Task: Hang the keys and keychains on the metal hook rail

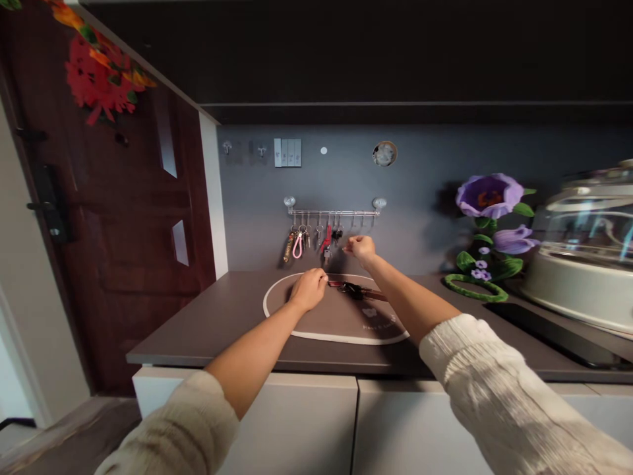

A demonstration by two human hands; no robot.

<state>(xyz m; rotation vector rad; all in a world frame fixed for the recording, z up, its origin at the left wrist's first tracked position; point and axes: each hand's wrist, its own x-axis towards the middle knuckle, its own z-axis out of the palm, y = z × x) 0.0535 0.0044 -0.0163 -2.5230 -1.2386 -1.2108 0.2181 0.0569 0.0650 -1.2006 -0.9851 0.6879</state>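
My left hand point(310, 289) is closed low over the mat point(341, 326), its fingertips beside the red end of a dark bunch of keys point(353, 289). Whether it grips that bunch is hidden. Higher up, my right hand point(361, 251) is closed in a pinch in front of the wall, just below the right part of the clear hook rack point(336, 213). What it holds, if anything, does not show. From the rack hang a pink loop keyring point(297, 245), a brown strap point(288, 247), a red keyring point(326, 239) and black keys point(337, 235).
Purple artificial flowers point(489, 196) stand at the right with a green ring base. Beside them are a cream appliance point(583, 284) with a clear dome and a flat black object point(556, 335). A low shelf point(395, 59) overhangs the counter point(198, 323). A dark red door point(148, 264) is at left.
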